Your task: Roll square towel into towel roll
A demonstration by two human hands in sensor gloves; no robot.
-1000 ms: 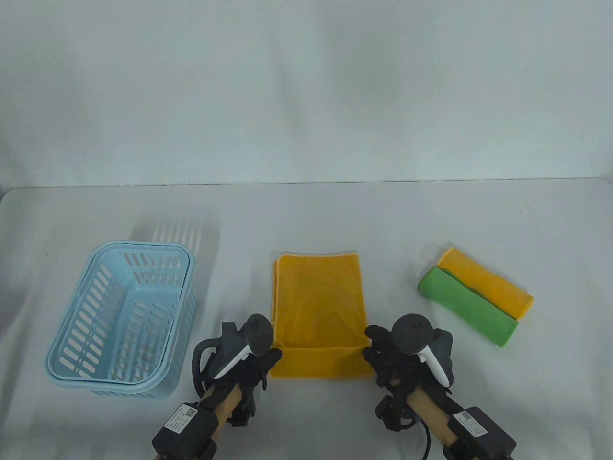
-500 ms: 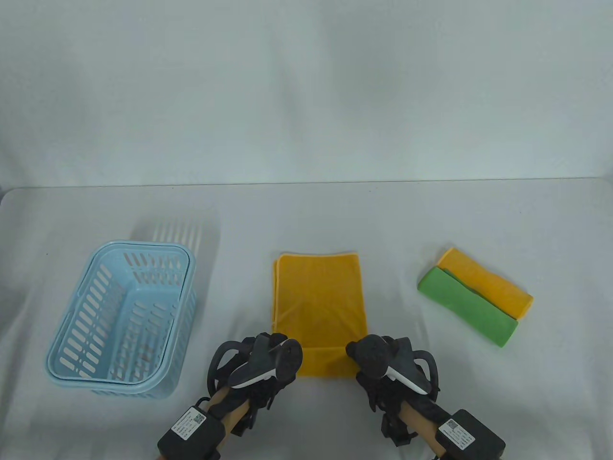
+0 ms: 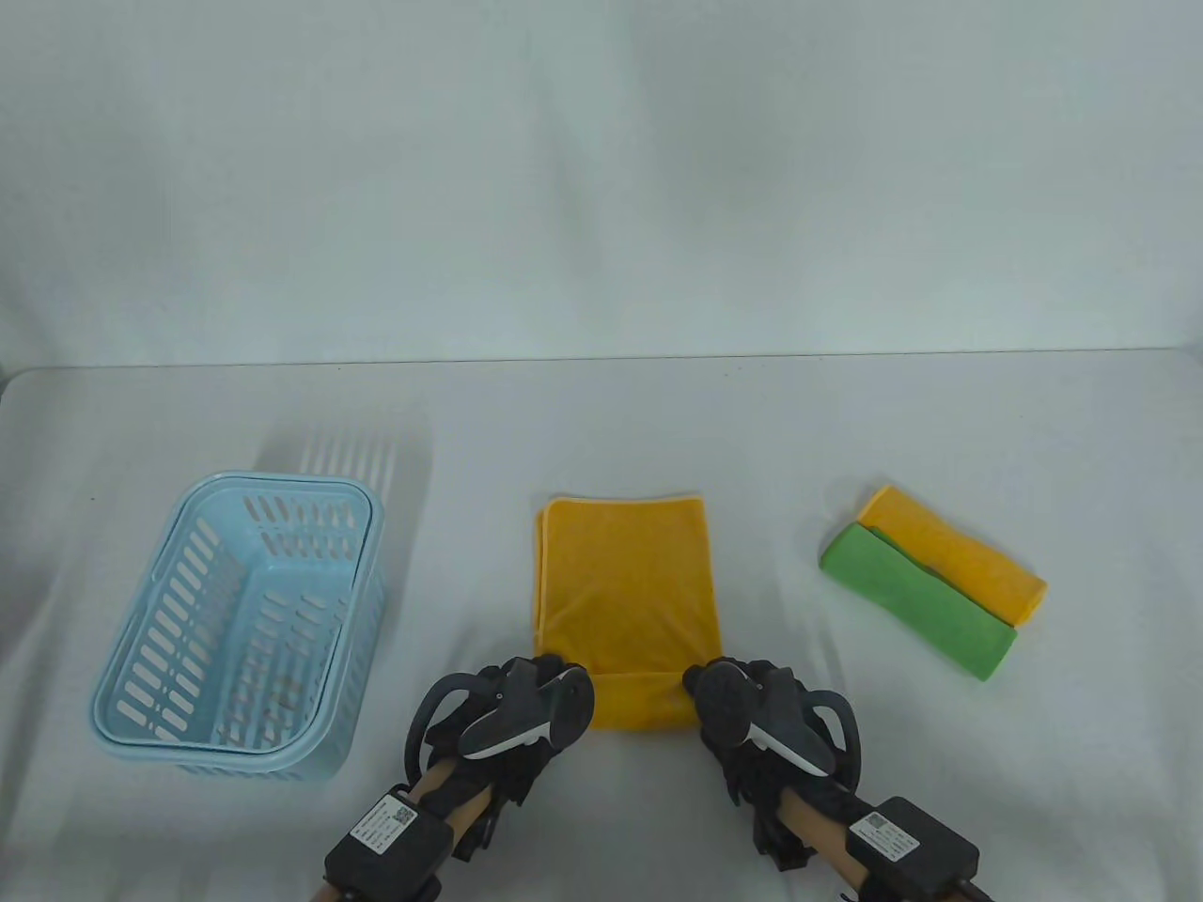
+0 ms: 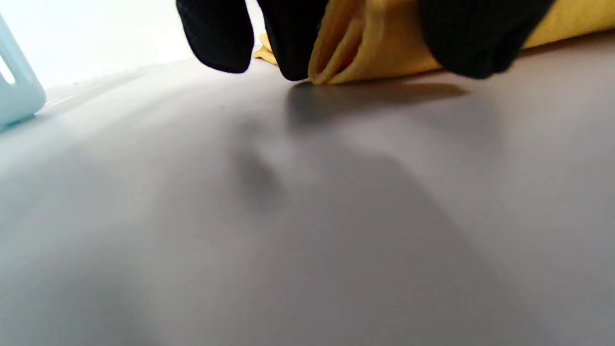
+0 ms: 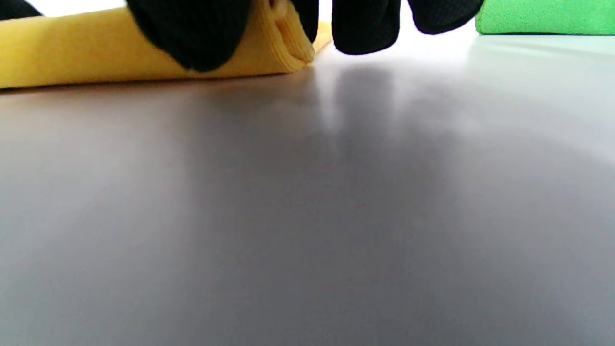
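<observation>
A yellow towel (image 3: 625, 583) lies folded in a long strip at the table's middle. Its near end is turned over into a low roll (image 3: 644, 700). My left hand (image 3: 571, 703) grips the roll's left end and my right hand (image 3: 707, 700) grips its right end. In the left wrist view black fingertips (image 4: 293, 43) curl over the layered roll end (image 4: 365, 53), with the thumb in front. In the right wrist view the thumb (image 5: 192, 33) lies across the roll (image 5: 72, 53), and other fingers hang beside its end.
A light blue slotted basket (image 3: 282, 481) stands at the left, its corner in the left wrist view (image 4: 14, 91). At the right lie a green towel (image 3: 916, 601), also in the right wrist view (image 5: 543, 17), and another yellow towel (image 3: 959, 554).
Both hands have tipped forward and closed in over the ends of the near fold. The fold has grown thicker and its near edge has shifted slightly away from me.
</observation>
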